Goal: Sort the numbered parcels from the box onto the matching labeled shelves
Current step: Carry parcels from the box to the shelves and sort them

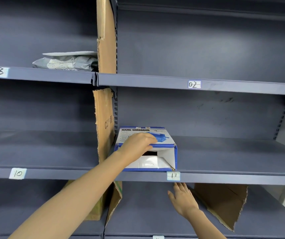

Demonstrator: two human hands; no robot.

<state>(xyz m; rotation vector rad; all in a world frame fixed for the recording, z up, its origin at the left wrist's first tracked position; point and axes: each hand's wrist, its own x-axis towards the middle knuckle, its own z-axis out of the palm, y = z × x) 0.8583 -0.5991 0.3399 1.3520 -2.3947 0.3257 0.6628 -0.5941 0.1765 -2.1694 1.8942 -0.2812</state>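
Placing step: left hand (139, 143) grasping blue-and-white shredder box (162, 152) on shelf 11 (173, 176), frame centre; right hand (183, 199) released below; next, likely letting go.

Matt blue-grey painted metal on the shelves (224, 152), smooth, scuffed in spots on the back panel (207, 107). Rough brown corrugated cardboard for the dividers (106, 49), torn and ragged at the edges. Glossy printed card, blue and white, on the shredder box (166, 152), plain white inside the flaps. Crinkled grey plastic film on the mailer bags (66, 63). Small paper labels (194, 84), handwritten in ink.
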